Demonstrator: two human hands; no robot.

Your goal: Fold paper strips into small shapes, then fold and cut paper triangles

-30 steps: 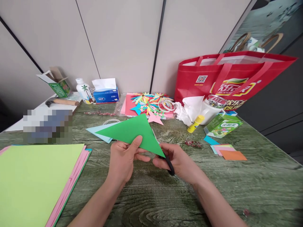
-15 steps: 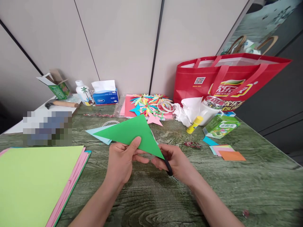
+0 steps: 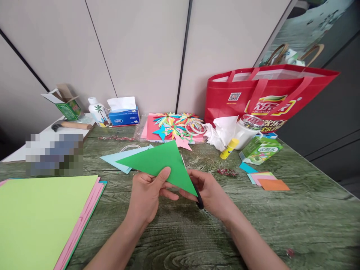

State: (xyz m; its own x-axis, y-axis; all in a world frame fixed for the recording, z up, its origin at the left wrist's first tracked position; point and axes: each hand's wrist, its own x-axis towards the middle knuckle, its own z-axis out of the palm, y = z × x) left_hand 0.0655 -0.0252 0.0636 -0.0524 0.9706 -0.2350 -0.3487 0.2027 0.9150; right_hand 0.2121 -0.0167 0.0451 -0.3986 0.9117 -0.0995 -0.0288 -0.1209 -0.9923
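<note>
A green paper triangle (image 3: pixel 161 163) is pinched in my left hand (image 3: pixel 149 193), the thumb on top and the fingers beneath. My right hand (image 3: pixel 206 191) is closed round a pair of scissors (image 3: pixel 200 200). Only the black handle shows plainly; a thin strip of blade runs along the triangle's right edge, and the rest lies behind the paper. Whether the blades are cutting I cannot tell. Behind the green triangle, light blue folded paper (image 3: pixel 118 159) lies on the table, partly covered from view.
On the left lies a stack of coloured paper (image 3: pixel 47 213). Along the back stand a bottle (image 3: pixel 98 112), a tissue pack (image 3: pixel 123 116), folded paper stars (image 3: pixel 174 125) and a red bag (image 3: pixel 222 107). A glue stick (image 3: pixel 229 149), a green carton (image 3: pixel 260 150) and small paper pieces (image 3: pixel 273 184) sit at right.
The green triangle has tilted and shifted slightly right and down against the background, showing more light blue paper behind it. Both hands keep their holds. The whole view has drifted a little.
</note>
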